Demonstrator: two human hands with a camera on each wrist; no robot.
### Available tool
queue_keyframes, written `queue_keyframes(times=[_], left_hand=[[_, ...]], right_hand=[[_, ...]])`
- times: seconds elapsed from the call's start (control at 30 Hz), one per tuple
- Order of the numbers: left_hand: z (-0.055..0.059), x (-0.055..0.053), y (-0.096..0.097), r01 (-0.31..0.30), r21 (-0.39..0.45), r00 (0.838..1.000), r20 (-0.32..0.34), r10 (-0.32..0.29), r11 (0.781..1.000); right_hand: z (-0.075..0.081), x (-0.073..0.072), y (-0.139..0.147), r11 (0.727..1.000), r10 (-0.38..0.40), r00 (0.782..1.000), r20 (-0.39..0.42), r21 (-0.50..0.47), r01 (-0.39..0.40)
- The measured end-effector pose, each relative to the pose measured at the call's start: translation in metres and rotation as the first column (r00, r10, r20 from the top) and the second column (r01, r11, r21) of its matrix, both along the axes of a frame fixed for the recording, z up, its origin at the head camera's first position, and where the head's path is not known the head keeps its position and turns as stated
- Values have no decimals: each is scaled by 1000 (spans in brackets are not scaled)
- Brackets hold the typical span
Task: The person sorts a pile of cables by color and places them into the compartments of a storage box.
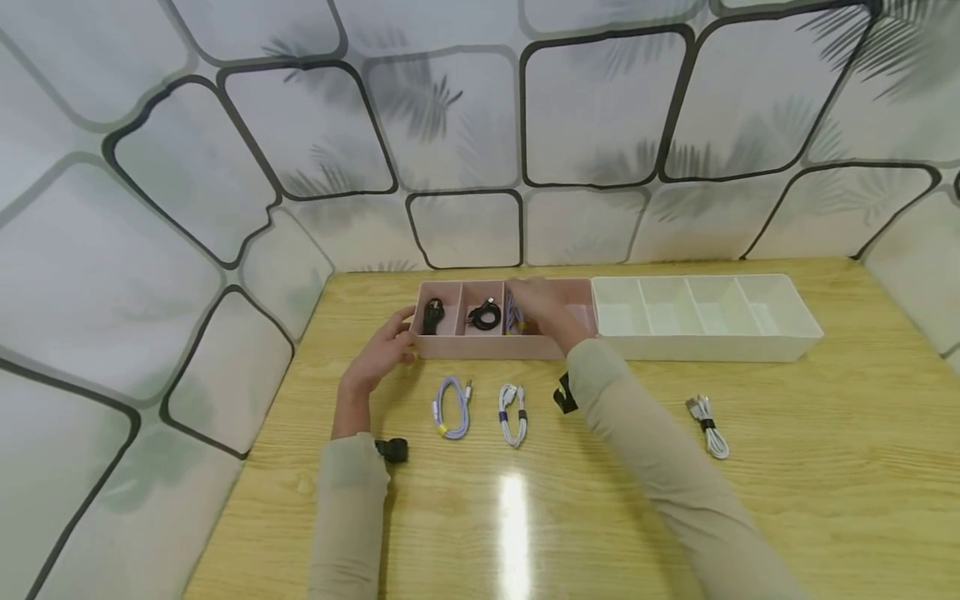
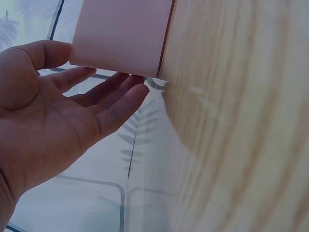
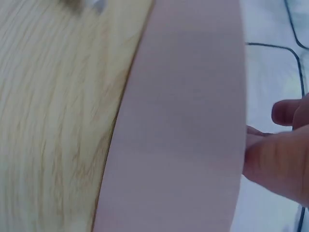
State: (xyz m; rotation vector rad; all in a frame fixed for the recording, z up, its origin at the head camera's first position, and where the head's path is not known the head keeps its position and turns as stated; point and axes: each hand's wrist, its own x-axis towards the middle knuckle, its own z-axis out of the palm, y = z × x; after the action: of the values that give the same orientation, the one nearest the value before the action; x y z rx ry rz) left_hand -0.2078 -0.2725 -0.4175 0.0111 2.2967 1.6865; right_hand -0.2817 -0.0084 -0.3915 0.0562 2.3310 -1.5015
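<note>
A pink divided box (image 1: 495, 347) stands against the back wall. At its left end my left hand (image 1: 380, 354) touches the corner; in the left wrist view the fingers (image 2: 123, 107) are loosely extended beside the end wall, thumb at the edge. My right hand (image 1: 542, 302) reaches into the third compartment, next to a bundled purple cable (image 1: 514, 315). The front wall hides its fingertips in the right wrist view, so whether they grip the cable is unclear. Black cables lie in the first (image 1: 433, 317) and second (image 1: 486, 315) compartments.
A white divided box (image 1: 708, 348) adjoins the pink one on the right. On the wooden table (image 1: 450, 517) in front lie a purple cable (image 1: 452, 408), a white cable (image 1: 513, 415) and, farther right, another white cable (image 1: 709, 427). Patterned walls (image 1: 465, 229) enclose the back and sides.
</note>
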Motion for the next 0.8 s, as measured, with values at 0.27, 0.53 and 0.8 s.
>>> queue_keyframes(times=[0.27,0.53,0.8], left_hand=[[-6,0,-4,5,-24,999,-41,-6,1000],[-9,-1,-4,-4,-49,999,-46,2,999],[-8,-2,-4,5,-57,999,-51,-8,998]], right_hand=[[7,-2,0,914,-16,939,344,-376,153],[7,-2,2,917,-2,910,414,-362,167],[2,-3,2,911,-12,918,397,-374,174]])
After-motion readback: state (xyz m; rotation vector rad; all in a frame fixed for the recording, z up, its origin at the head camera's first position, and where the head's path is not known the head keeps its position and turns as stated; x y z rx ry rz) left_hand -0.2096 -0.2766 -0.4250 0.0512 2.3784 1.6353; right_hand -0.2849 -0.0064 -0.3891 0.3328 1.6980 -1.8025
